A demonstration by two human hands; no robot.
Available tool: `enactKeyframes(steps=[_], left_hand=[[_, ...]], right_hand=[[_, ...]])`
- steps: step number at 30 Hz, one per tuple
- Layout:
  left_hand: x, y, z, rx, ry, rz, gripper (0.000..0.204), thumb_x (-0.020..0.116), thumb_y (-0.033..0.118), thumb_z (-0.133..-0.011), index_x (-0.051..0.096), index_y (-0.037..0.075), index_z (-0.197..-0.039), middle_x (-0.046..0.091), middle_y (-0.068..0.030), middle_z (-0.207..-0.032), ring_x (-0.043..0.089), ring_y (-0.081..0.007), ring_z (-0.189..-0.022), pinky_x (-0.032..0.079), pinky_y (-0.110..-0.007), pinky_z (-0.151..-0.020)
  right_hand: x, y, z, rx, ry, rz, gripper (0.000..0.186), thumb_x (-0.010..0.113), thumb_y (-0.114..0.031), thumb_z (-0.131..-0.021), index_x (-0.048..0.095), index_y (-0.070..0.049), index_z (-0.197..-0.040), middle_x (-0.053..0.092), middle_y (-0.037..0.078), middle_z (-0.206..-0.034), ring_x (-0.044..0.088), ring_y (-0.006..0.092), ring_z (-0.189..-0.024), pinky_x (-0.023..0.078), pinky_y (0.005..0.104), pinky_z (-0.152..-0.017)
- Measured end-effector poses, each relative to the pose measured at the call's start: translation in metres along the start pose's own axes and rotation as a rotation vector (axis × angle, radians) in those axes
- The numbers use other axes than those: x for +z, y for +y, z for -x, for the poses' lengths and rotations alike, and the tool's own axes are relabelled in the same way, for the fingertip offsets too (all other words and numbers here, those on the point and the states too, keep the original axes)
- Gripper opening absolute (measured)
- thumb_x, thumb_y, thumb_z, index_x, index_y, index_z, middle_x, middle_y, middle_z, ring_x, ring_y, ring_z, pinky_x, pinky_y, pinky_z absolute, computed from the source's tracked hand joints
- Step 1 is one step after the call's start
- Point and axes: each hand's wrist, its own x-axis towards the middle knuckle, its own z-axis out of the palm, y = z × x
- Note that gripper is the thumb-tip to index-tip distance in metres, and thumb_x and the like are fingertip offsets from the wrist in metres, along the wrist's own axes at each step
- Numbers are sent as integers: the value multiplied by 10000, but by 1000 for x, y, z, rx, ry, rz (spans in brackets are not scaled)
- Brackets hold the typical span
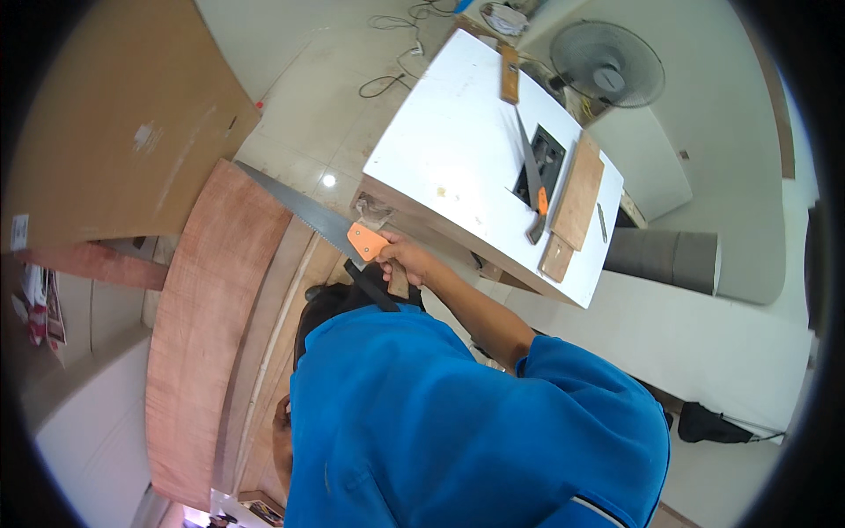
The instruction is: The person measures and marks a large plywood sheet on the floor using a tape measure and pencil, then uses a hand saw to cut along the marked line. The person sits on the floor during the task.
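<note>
The right grip [403, 257] clasps the handsaw [306, 209], its blade along the far edge of the reddish plywood panel [207, 326]; sawing seems unfinished, no cut visible. The left grip's [282, 431] hold cannot be told.

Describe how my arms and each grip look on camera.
Your right arm wears a short, bright blue sleeve and is bare below it, with no cables or markings visible. The right grip is a bare, ungloved hand. The left grip is mostly hidden; no glove shows.
</note>
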Motion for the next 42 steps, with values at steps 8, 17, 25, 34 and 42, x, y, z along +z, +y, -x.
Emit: enactKeyframes(steps=[8,17,25,34,42], left_hand=[[-24,-36,31,-28,-4,97,445,594,190,-956,599,19,-1367,710,-106,-954,645,-206,-778,526,-345,-692],[29,-97,64,-86,175,438,489,554,87,-896,644,56,-1375,744,-147,-1050,699,-255,-935,560,-372,-816],[36,-32,65,-28,267,431,571,546,33,-838,657,103,-1393,694,-211,-1318,698,-335,-1155,518,-415,-1025],[111,-53,125,-348,642,1126,605,499,19,-826,587,42,-1424,681,-87,-848,591,-149,-567,476,-323,-487],[135,-105,89,-322,623,1079,306,605,144,-935,702,9,-1191,681,-53,-774,594,-147,-553,468,-305,-492]], right_hand=[[74,7,-48,105,57,283,422,688,-63,-850,590,-120,-1256,605,31,-914,595,130,-705,609,347,-613],[132,-30,-123,237,-249,588,456,574,-31,-811,568,-45,-1267,558,29,-814,534,126,-600,530,308,-544],[270,-60,-204,234,-422,1104,443,546,5,-811,591,-57,-1247,562,22,-798,527,115,-575,529,302,-539],[339,-45,-233,321,-537,1354,452,524,29,-808,559,-66,-1248,560,24,-800,530,121,-568,529,317,-537],[375,-9,-232,404,-638,1538,463,526,27,-806,561,-49,-1262,576,40,-837,545,130,-564,553,318,-538]])
